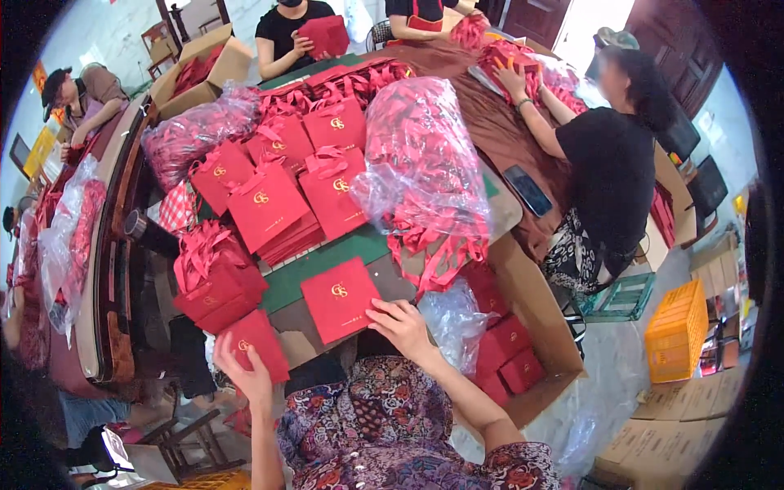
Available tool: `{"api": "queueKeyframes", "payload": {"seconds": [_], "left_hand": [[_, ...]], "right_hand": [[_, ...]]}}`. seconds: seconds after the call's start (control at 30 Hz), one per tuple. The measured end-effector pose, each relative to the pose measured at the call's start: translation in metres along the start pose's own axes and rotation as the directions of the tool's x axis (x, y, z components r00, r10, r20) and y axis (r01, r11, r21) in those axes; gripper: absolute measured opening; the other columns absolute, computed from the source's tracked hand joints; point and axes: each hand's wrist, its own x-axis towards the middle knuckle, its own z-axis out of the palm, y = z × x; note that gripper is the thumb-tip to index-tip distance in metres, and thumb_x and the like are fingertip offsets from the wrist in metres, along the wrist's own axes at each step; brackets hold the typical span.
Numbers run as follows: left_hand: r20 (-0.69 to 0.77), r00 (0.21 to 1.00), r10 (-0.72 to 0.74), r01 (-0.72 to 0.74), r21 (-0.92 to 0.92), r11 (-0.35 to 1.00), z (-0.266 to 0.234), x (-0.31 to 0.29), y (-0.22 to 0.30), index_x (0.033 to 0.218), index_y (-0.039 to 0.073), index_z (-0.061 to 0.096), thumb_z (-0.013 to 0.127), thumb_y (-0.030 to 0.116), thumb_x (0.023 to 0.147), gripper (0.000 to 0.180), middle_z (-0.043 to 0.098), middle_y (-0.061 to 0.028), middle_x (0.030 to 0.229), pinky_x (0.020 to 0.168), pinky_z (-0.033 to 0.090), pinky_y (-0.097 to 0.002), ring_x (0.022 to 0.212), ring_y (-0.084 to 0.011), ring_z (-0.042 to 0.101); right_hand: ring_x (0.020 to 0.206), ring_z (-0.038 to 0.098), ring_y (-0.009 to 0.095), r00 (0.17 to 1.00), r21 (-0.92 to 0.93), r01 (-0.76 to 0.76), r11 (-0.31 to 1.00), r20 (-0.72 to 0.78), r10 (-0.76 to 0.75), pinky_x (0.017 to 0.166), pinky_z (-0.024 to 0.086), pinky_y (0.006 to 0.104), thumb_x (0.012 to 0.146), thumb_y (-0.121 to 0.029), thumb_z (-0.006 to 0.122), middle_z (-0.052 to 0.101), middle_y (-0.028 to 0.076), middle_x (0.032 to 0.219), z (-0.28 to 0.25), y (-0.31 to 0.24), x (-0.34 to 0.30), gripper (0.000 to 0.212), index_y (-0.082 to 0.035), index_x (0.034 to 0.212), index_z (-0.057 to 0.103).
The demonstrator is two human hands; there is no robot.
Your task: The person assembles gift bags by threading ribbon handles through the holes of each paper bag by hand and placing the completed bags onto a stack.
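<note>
My left hand [245, 371] is closed around the edge of a small red paper gift bag [263, 347], which tilts at the table's near edge. In front of me lies another flat red gift bag [336, 296] with a gold emblem. The fingers of my right hand [402, 328] close over its right edge near the lower corner; the thumb is hidden. Left of it stands a bundle of red bags with ribbon handles [214, 273]. Beyond lie stacks of flat red bags [265, 204]. A clear plastic sack of red ribbon handles [420, 143] sits at the right of the stacks.
An open carton [535, 306] holding red bags stands to my right. A dark tumbler [149, 233] is at left, a phone [527, 190] at right. Several people work around the table, including one in black [608, 147]. An orange crate [676, 331] is on the floor.
</note>
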Motion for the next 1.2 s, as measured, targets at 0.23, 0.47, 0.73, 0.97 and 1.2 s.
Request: {"api": "queueKeyframes", "payload": {"seconds": [0.23, 0.47, 0.73, 0.97, 1.2], "left_hand": [[0.176, 0.949, 0.260, -0.227, -0.188, 0.956, 0.040, -0.025, 0.062, 0.124, 0.006, 0.061, 0.067, 0.000, 0.084, 0.041, 0.044, -0.0206, 0.137, 0.104, 0.042, -0.0454, 0.121, -0.0362, 0.048], [0.340, 0.895, 0.288, -0.201, -0.268, 0.942, 0.084, -0.043, 0.075, 0.129, 0.009, 0.058, 0.073, 0.006, 0.083, 0.048, 0.045, -0.0199, 0.138, 0.105, 0.040, -0.0464, 0.123, -0.0373, 0.046], [0.447, 0.830, 0.334, -0.278, -0.188, 0.942, 0.096, -0.043, 0.066, 0.137, 0.011, 0.053, 0.078, 0.016, 0.080, 0.062, 0.042, -0.0213, 0.143, 0.111, 0.034, -0.0526, 0.134, -0.0431, 0.038], [0.441, 0.828, 0.347, -0.313, -0.152, 0.938, 0.096, -0.046, 0.066, 0.136, 0.012, 0.055, 0.078, 0.016, 0.080, 0.060, 0.043, -0.0215, 0.143, 0.111, 0.035, -0.0527, 0.133, -0.0433, 0.039], [0.452, 0.814, 0.366, -0.337, -0.147, 0.930, 0.096, -0.045, 0.070, 0.136, 0.012, 0.053, 0.077, 0.014, 0.080, 0.061, 0.043, -0.0213, 0.144, 0.111, 0.034, -0.0512, 0.133, -0.0430, 0.038]], "right_hand": [[0.138, 0.030, 0.043, 0.810, -0.046, -0.521, 0.853, -0.344, 0.476, 0.114, 0.027, 0.0531, 0.085, -0.029, 0.078, 0.028, 0.026, 0.151, -0.028, 0.025, 0.002, 0.076, -0.008, 0.148, 0.042], [0.145, 0.020, 0.050, 0.665, 0.176, -0.635, 0.752, -0.371, 0.648, 0.117, 0.024, 0.0552, 0.071, -0.045, 0.088, 0.014, 0.034, 0.157, -0.046, 0.114, -0.008, 0.118, -0.005, 0.157, 0.018], [0.120, 0.046, 0.048, 0.757, -0.160, -0.648, 0.744, -0.237, 0.609, 0.101, 0.040, 0.0533, 0.080, -0.036, 0.080, 0.042, 0.030, 0.131, -0.028, 0.056, 0.005, 0.078, 0.003, 0.137, 0.044], [0.083, 0.064, 0.047, 0.809, -0.223, -0.587, 0.778, -0.115, 0.577, 0.067, 0.052, 0.0560, 0.091, -0.018, 0.066, 0.058, 0.024, 0.103, -0.003, 0.048, 0.043, 0.021, -0.004, 0.104, 0.055], [0.086, 0.063, 0.044, 0.957, 0.022, -0.280, 0.960, -0.079, 0.281, 0.073, 0.051, 0.0506, 0.089, -0.030, 0.073, 0.062, 0.022, 0.094, 0.020, 0.045, 0.105, 0.035, -0.001, 0.101, 0.057]]}}
